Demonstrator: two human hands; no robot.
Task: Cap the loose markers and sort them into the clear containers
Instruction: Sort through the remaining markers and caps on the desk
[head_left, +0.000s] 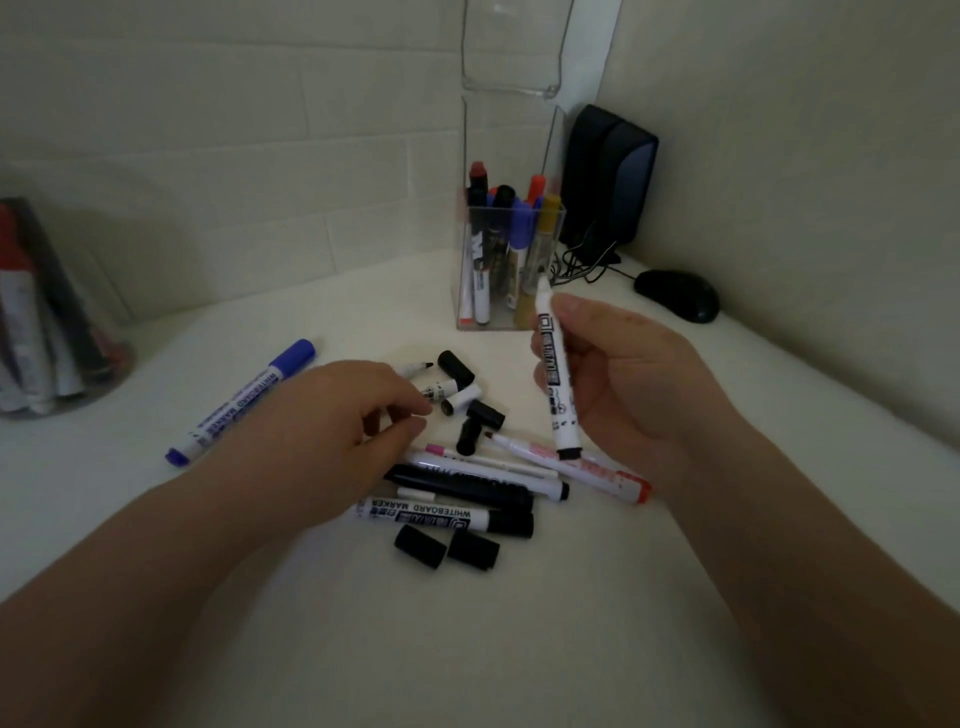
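"WHITEBOARD MARKER" on two markers (422, 515)

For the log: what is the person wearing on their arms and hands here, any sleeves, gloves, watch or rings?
Nothing visible. The left hand and right hand are ungloved, no rings showing, and the left forearm and right forearm are bare to the frame edge: no sleeves, watch or bracelets.

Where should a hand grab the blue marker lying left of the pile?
Pinch the blue marker mid-barrel from above, fingers across its width. It lies flat and diagonal, apart from the pile, cap on the far end, so both long sides look free.
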